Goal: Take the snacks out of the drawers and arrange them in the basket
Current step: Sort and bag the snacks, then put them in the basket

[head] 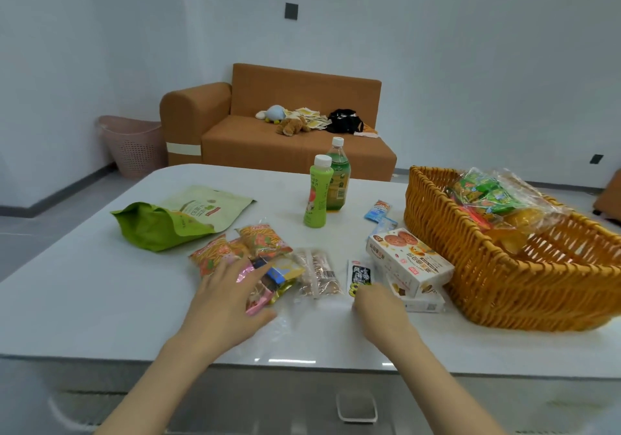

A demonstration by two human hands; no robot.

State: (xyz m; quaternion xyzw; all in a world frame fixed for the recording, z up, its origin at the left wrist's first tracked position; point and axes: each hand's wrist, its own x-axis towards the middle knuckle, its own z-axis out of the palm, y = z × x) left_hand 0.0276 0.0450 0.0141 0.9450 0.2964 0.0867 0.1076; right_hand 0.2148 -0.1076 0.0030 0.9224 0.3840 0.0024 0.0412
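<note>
Spreading a wide grip, the left hand (228,295) rests on small packets (281,272) on the desk (100,300). The right hand (378,305) curls at a black sachet (360,275); I cannot tell if its grip holds it. Nearby, the basket (437,233) holds bagged snacks (484,193).

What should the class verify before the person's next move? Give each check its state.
1. Room in the basket: ok, bare weave shows beside its bags.
2. Reach of the left hand to the small packets: ok, fingers spread.
3. Grip of the right hand on the black sachet: cannot tell.
4. Snacks all off the table: not ok, many remain.
5. The light green bottle and dark green bottle upright: ok.
</note>
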